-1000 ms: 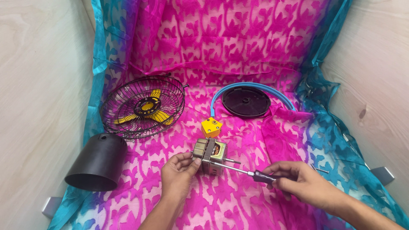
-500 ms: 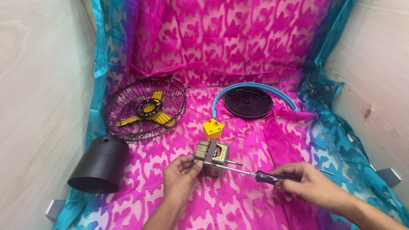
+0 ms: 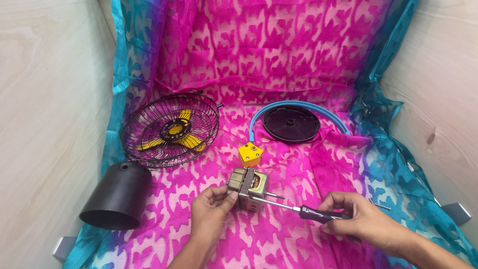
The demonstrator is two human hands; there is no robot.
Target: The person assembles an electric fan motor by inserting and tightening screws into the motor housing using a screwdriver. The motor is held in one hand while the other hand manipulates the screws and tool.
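We are working over a pink and teal cloth (image 3: 298,60) with a small fan lying in pieces around us. At far left we are seeing the black cone-shaped housing (image 3: 117,195) lying on its side, already off the motor. Just beyond it the wire guard (image 3: 172,130) is lying flat with the yellow blades (image 3: 175,133) inside it, so that assembly is also off.

Near the middle we are gripping the bare motor (image 3: 249,187) with our left hand (image 3: 211,211), fingers closed firmly around its near left side, holding it just above the cloth. Just behind it the small yellow block (image 3: 250,154) is sitting apart on the cloth.

To the right we are holding the screwdriver (image 3: 298,210) in our right hand (image 3: 361,219), fingers wrapped tight on its dark handle, with the tip pressing against the front of the motor beside the shaft. Farther back the round black base (image 3: 291,123) is resting inside the blue arc-shaped stand (image 3: 298,105).

We are judging the strip-down well advanced: casing, guard, blades and base are separated, and what is left appears to be the fasteners on the motor body itself. Whether any screw is already out, we cannot tell.
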